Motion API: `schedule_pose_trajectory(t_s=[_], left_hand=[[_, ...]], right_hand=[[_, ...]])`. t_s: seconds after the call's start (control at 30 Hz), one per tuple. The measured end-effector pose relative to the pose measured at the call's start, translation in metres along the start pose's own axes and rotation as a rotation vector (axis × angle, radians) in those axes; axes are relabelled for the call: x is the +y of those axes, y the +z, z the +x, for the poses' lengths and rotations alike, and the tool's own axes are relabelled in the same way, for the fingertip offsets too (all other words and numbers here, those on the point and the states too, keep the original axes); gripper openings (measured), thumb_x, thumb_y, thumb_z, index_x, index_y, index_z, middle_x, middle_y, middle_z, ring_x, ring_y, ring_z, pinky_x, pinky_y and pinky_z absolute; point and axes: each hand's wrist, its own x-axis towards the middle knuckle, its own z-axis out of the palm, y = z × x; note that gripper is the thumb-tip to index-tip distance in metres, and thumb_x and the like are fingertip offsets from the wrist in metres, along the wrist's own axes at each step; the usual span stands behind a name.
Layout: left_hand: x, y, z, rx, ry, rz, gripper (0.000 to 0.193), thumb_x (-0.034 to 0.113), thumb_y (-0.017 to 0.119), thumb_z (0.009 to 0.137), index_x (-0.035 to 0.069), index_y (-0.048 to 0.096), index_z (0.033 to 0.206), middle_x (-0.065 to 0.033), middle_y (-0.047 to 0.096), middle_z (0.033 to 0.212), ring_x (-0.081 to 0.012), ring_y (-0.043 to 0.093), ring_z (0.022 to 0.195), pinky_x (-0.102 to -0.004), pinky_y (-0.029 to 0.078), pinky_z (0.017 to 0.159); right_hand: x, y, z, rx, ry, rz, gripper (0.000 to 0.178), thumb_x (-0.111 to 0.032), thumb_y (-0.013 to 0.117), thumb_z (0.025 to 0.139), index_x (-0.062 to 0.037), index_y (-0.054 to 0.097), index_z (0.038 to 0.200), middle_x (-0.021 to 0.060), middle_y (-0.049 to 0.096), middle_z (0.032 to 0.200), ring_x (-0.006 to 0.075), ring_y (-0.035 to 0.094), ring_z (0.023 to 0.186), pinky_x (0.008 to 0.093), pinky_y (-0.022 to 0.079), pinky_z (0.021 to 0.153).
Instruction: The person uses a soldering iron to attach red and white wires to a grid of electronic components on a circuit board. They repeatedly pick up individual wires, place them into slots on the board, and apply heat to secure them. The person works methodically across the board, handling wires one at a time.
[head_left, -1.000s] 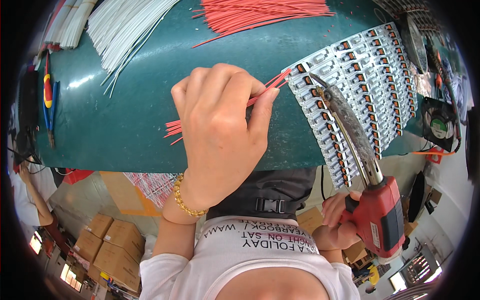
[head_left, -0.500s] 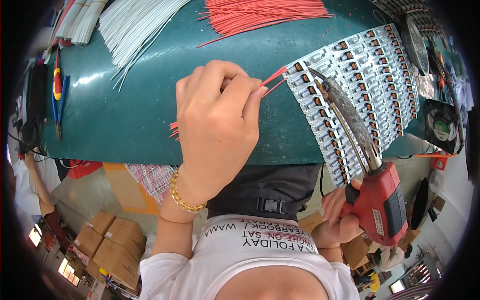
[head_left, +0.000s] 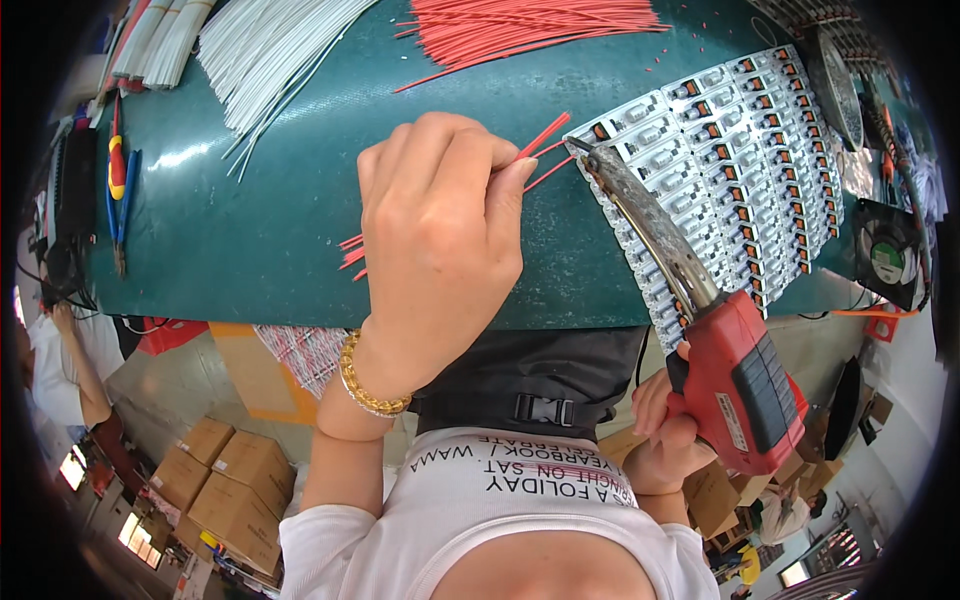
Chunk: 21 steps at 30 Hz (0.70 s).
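Across a green-topped desk (head_left: 220, 260), with the clock face centred on the view, the person's left hand (head_left: 435, 235) lies just off centre toward eleven o'clock, its back turned up. Its thumb and forefinger are pinched together on a small bunch of thin, straight red wires (head_left: 545, 137); from that hand, the upper ends fan out toward two o'clock and the tails show toward nine o'clock. A yellow beaded bracelet (head_left: 347, 372) circles the wrist.

Near four o'clock, the right hand (head_left: 662, 430) has its fingers curled on the trigger side of a red and black, pistol-shaped soldering gun (head_left: 740, 385), the grip partly hidden. The gun's long, dull metal barrel points up toward ten or eleven o'clock. Its dark tip sits at the left corner of a silvery-white sheet of joined modules (head_left: 715, 135) with orange and black parts, at two o'clock. One held wire ends just beside the tip; whether they touch I cannot tell.

At twelve o'clock lies a loose red wire pile (head_left: 540, 30), and at eleven o'clock a spread of white wires (head_left: 285, 55). A square black fan (head_left: 885, 258) stands at three o'clock; stacked brown cardboard boxes (head_left: 235, 515) show below the desk at eight o'clock.
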Motion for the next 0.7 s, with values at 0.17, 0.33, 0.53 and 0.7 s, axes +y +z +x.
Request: schedule_pose_trajectory(t_s=[0.17, 0.33, 0.53, 0.7], left_hand=[[-0.001, -0.003, 0.000, -0.004, -0.048, -0.055, 0.009, 0.002, 0.068, 0.073, 0.002, 0.060, 0.076, -0.0079, 0.060, 0.078, -0.0228, 0.056, 0.070, -0.0306, 0.041, 0.070], [-0.002, -0.016, -0.001, -0.056, -0.146, -0.222, 0.009, 0.000, 0.069, 0.071, 0.002, 0.060, 0.074, -0.0072, 0.060, 0.079, -0.0217, 0.056, 0.071, -0.0305, 0.041, 0.074], [0.006, -0.008, -0.006, -0.131, 0.003, -0.117, 0.011, 0.002, 0.070, 0.069, 0.005, 0.060, 0.073, -0.0050, 0.060, 0.078, -0.0219, 0.054, 0.076, -0.0319, 0.037, 0.075], [0.004, -0.009, -0.006, -0.113, 0.001, -0.092, 0.011, 0.004, 0.071, 0.069, 0.005, 0.060, 0.073, -0.0047, 0.059, 0.077, -0.0218, 0.054, 0.075, -0.0326, 0.036, 0.074]], right_hand=[[-0.001, 0.001, 0.000, -0.023, -0.048, -0.017, 0.084, -0.061, 0.062, 0.072, 0.0092, 0.044, 0.116, -0.0019, 0.042, 0.046, 0.0088, 0.041, 0.037, 0.0220, 0.034, 0.040], [0.008, -0.020, -0.005, -0.116, -0.083, 0.289, 0.074, -0.052, 0.060, 0.080, 0.0079, 0.041, 0.119, -0.0005, 0.043, 0.046, 0.0110, 0.042, 0.037, 0.0243, 0.035, 0.040], [-0.005, -0.013, -0.005, -0.117, -0.083, 0.337, 0.066, -0.047, 0.059, 0.083, 0.0065, 0.042, 0.117, 0.0004, 0.044, 0.046, 0.0124, 0.043, 0.037, 0.0256, 0.035, 0.040], [0.050, -0.052, -0.034, 0.079, 0.167, 0.441, 0.062, -0.047, 0.062, 0.081, 0.0047, 0.045, 0.111, 0.0007, 0.044, 0.046, 0.0125, 0.043, 0.038, 0.0257, 0.036, 0.040]])
